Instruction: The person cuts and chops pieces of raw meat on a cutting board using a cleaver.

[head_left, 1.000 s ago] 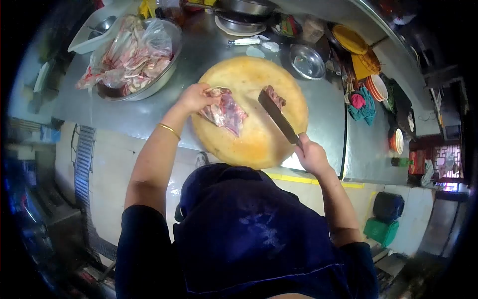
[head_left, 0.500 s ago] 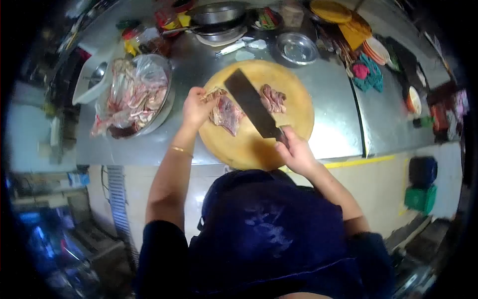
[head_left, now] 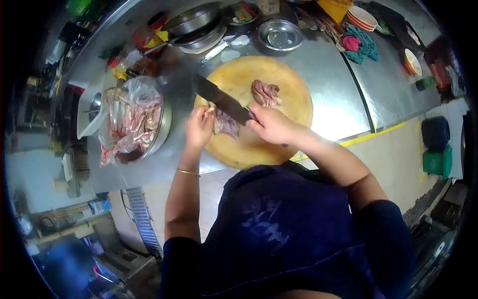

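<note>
My right hand (head_left: 271, 123) is wrapped round the handle of a dark, broad-bladed cleaver (head_left: 221, 99). Its blade slants up and left, over part of a piece of raw meat (head_left: 226, 125) at the left side of the round wooden chopping board (head_left: 264, 149). With closed fingers my left hand (head_left: 200, 125) grips the left edge of that meat, close to the blade. The blade hides the meat's upper part, so I cannot tell whether it touches. A second lump of raw meat (head_left: 266, 93) lies on the board's right half.
Left of the board stands a metal basin (head_left: 164, 122) heaped with raw meat and a plastic bag (head_left: 142, 92). Behind are a pan (head_left: 191, 20), a white-handled knife (head_left: 216, 50) and a metal dish (head_left: 280, 35). A teal cloth (head_left: 366, 47) lies back right.
The cleaver has shifted left, from between the two meat pieces to over the left one. My right hand moved left and up with it. The whole view has also turned slightly.
</note>
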Demonstrator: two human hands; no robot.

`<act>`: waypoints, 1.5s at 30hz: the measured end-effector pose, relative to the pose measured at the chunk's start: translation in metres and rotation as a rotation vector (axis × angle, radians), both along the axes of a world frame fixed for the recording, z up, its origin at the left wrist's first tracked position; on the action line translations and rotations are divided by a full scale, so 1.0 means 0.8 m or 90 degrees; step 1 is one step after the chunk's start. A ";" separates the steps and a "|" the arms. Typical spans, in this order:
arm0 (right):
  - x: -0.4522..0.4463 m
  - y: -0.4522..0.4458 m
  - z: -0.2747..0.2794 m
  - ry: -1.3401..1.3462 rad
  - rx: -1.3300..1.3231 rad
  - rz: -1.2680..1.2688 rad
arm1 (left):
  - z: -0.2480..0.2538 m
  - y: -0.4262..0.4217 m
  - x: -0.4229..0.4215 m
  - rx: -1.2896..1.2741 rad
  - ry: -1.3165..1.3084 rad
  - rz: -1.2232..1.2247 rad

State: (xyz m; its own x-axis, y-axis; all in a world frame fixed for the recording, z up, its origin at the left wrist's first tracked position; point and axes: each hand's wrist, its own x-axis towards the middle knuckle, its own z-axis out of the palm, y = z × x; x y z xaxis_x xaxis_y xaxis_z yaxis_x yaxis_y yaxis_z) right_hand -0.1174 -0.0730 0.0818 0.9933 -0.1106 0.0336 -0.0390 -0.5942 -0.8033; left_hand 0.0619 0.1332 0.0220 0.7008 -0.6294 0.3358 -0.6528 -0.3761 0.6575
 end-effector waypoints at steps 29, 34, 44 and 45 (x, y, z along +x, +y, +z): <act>0.068 -0.014 0.032 0.280 0.185 0.031 | -0.054 -0.009 0.026 -0.221 0.400 0.062; 0.044 -0.018 0.051 0.343 0.148 0.094 | -0.059 0.004 0.031 -0.203 0.373 0.085; 0.063 0.004 0.011 0.194 -0.132 0.172 | -0.064 0.025 0.020 -0.308 0.355 0.115; 0.043 -0.002 0.016 0.209 -0.177 0.199 | -0.061 0.030 0.018 -0.327 0.415 0.166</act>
State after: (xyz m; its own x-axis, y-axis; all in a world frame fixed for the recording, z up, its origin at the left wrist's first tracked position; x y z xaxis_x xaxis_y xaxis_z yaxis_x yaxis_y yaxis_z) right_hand -0.0826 -0.0750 0.0946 0.9404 0.1619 -0.2989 -0.0486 -0.8062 -0.5896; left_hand 0.0760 0.1571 -0.0269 0.9531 -0.3022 0.0162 -0.0218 -0.0150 0.9997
